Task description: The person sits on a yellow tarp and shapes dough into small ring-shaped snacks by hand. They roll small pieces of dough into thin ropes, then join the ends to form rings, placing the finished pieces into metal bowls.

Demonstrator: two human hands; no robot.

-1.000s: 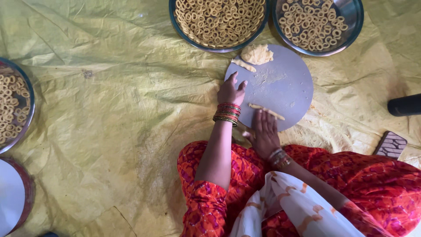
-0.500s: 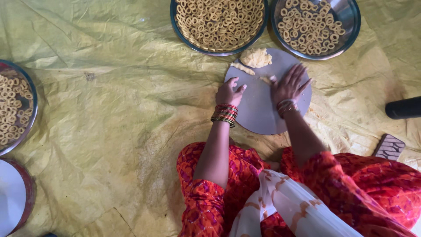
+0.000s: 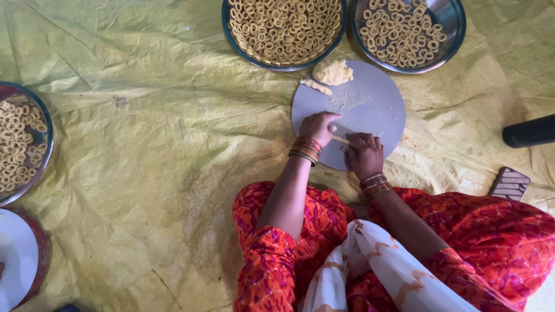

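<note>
- The left hand [image 3: 319, 127] lies on the near left part of the round grey board [image 3: 370, 101]; its fingers curl down around one end of a thin strip of dough [image 3: 341, 139], pinching it
- The right hand [image 3: 363, 155] sits just beside it at the near edge of the board; its fingers are bent over the other end of the strip, gripping or pressing it, though the fingertips are hidden under the knuckles
- The strip of dough shows only as a short pale piece between the two hands, lying on the board
- A lump of dough [image 3: 332, 72] rests at the far left rim of the board; a smaller rolled piece [image 3: 315, 86] lies just beside it, partly off the edge
- Stacked bangles [image 3: 306, 149] ring the left wrist; a thinner set circles the right wrist
- Far from the board stand two round metal trays: the left tray [image 3: 283, 29] is packed with dough rings; the right tray [image 3: 407, 32] is filled less fully, bare metal showing at its far side
- A third tray of rings [image 3: 20, 141] sits at the left edge; a white plate [image 3: 17, 260] lies near it, closer in
- Everything rests on a crumpled yellow sheet [image 3: 144, 144] spread on the floor; a phone [image 3: 510, 184] lies at the right, a dark cylinder [image 3: 529, 132] beyond it
- The person's legs, in red and orange patterned cloth, fold in at the near side
</note>
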